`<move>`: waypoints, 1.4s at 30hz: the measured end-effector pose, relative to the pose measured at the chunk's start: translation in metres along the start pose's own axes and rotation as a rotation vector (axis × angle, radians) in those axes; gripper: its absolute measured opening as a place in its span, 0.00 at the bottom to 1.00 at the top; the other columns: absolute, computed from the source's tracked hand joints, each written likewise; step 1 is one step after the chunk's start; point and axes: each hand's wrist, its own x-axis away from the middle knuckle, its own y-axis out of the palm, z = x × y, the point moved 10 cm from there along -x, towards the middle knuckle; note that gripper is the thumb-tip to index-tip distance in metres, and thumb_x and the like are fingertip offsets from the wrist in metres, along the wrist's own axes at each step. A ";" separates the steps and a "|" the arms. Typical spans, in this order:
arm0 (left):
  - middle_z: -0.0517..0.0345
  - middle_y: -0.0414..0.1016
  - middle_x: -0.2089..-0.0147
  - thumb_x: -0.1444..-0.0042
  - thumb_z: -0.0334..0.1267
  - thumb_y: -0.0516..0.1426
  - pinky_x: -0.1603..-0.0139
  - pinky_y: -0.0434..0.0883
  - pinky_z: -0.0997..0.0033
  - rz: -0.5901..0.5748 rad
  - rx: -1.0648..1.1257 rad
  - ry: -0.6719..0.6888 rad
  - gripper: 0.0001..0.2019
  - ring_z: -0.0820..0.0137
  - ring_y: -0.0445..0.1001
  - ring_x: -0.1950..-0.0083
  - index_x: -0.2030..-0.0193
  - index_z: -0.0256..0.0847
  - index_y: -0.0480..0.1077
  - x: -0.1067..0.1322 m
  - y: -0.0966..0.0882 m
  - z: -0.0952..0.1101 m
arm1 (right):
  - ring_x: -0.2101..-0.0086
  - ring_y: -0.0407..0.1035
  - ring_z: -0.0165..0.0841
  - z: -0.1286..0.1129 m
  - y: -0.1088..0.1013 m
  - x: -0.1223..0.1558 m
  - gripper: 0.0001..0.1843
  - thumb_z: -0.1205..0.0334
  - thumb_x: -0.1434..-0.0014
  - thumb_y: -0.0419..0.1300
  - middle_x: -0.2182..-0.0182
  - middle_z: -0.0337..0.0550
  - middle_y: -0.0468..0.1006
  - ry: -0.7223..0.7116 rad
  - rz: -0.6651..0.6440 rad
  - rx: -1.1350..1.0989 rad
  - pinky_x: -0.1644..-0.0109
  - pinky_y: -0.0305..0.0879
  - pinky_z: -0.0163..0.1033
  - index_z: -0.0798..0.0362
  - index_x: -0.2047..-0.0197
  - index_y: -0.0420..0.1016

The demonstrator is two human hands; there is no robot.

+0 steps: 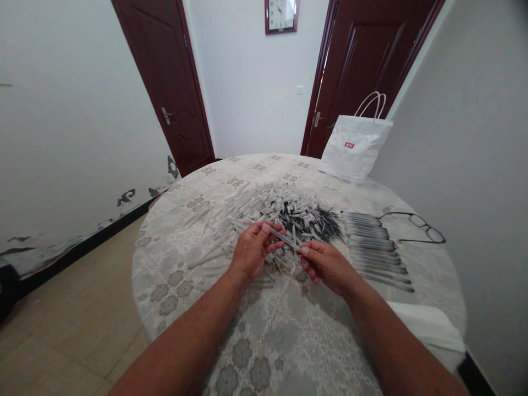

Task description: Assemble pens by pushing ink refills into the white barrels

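Observation:
A slim greyish pen (285,238) spans the gap between my two hands above the table. My left hand (251,248) pinches its upper left end between thumb and fingers. At the lower right end, the fingertips of my right hand (328,265) are closed on it. Whether a refill sits inside cannot be made out. Just beyond my hands lies a heap of loose pen parts: pale pen barrels (243,204), short whitish pieces (295,197) and dark thin refills (328,223). A row of dark-tipped pens (373,242) lies side by side, right of the heap.
The round table (247,357) has a flowered cloth. Eyeglasses (429,228) lie at its right, a white paper bag (357,146) stands at the back right, and a white folded item (427,324) lies near my right forearm. Walls and two doors surround it.

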 end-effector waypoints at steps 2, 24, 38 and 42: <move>0.49 0.80 0.51 0.41 0.45 0.63 0.53 0.80 0.60 -0.025 -0.080 0.034 0.13 0.61 0.80 0.49 0.56 0.38 0.73 0.003 0.005 0.002 | 0.77 0.67 0.29 -0.023 -0.009 0.004 0.13 0.50 0.36 0.60 0.73 0.38 0.77 -0.182 0.109 0.319 0.74 0.63 0.34 0.50 0.65 0.75; 0.56 0.81 0.61 0.37 0.47 0.55 0.59 0.73 0.69 -0.242 -0.971 0.116 0.14 0.66 0.79 0.62 0.54 0.41 0.76 0.018 0.031 -0.004 | 0.56 0.70 0.40 -0.068 -0.182 0.054 0.10 0.61 0.36 0.60 0.61 0.51 0.78 -0.033 0.557 1.654 0.50 0.63 0.40 0.53 0.56 0.83; 0.56 0.81 0.61 0.37 0.47 0.55 0.59 0.72 0.69 -0.214 -1.013 0.115 0.14 0.66 0.79 0.63 0.55 0.41 0.77 0.017 0.028 -0.002 | 0.50 0.70 0.42 -0.027 -0.220 0.046 0.16 0.63 0.38 0.58 0.54 0.51 0.80 0.212 0.583 1.650 0.47 0.62 0.40 0.48 0.52 0.83; 0.55 0.81 0.60 0.37 0.47 0.55 0.59 0.72 0.69 -0.211 -1.001 0.109 0.14 0.66 0.79 0.62 0.56 0.41 0.76 0.016 0.028 -0.002 | 0.50 0.70 0.42 -0.023 -0.223 0.045 0.15 0.62 0.38 0.58 0.55 0.51 0.80 0.235 0.609 1.651 0.47 0.62 0.41 0.48 0.51 0.83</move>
